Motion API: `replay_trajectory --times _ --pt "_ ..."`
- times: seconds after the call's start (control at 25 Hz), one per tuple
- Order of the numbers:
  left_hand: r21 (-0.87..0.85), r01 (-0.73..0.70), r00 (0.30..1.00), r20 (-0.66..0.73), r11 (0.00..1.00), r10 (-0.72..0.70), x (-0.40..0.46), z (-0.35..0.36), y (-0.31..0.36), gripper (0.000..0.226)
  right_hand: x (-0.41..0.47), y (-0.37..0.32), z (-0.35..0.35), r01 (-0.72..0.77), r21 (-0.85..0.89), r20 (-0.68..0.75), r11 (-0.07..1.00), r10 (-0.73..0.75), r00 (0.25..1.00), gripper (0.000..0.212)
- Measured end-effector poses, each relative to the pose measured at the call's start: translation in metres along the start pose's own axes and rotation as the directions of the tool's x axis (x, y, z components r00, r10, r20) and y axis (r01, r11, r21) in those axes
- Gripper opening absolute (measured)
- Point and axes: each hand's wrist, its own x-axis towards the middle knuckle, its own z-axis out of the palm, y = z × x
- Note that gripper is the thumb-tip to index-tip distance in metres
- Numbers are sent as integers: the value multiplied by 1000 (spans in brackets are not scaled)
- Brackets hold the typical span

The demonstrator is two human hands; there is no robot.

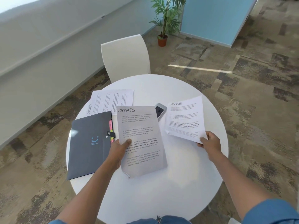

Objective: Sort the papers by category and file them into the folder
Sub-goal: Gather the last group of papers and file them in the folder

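My left hand grips a printed sheet headed SPORTS by its left edge, thumb on top, lifted over the middle of the round white table. My right hand pinches the lower right corner of a second SPORTS sheet, held above the table's right side. A dark grey folder with coloured index tabs and a snap strap lies closed on the left of the table. More printed papers, one marked SPORTS, lie flat at the far left behind the folder.
A phone lies on the table between the two held sheets, partly covered. A white chair stands at the far side of the table. A potted plant is on the carpet beyond.
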Motion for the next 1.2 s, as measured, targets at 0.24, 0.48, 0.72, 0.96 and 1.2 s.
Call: replay_trajectory --times 0.24,0.48,0.72,0.96,1.2 --pt "-27 -16 999 35 999 17 -18 5 -5 10 -36 -14 -15 57 138 105 989 -72 992 20" --pt "-62 -19 995 98 998 25 -36 14 -12 14 -75 0 -6 88 92 239 992 -108 965 21" --pt "-119 -23 989 140 993 39 -47 9 -22 22 -104 10 7 133 23 335 991 -133 933 21" --pt "-157 -30 985 165 987 56 -51 0 -27 35 -124 12 26 165 7 409 986 -153 900 20" --pt "-194 -40 988 141 980 69 -51 -7 -25 34 -135 8 41 188 10 447 982 -172 878 20"
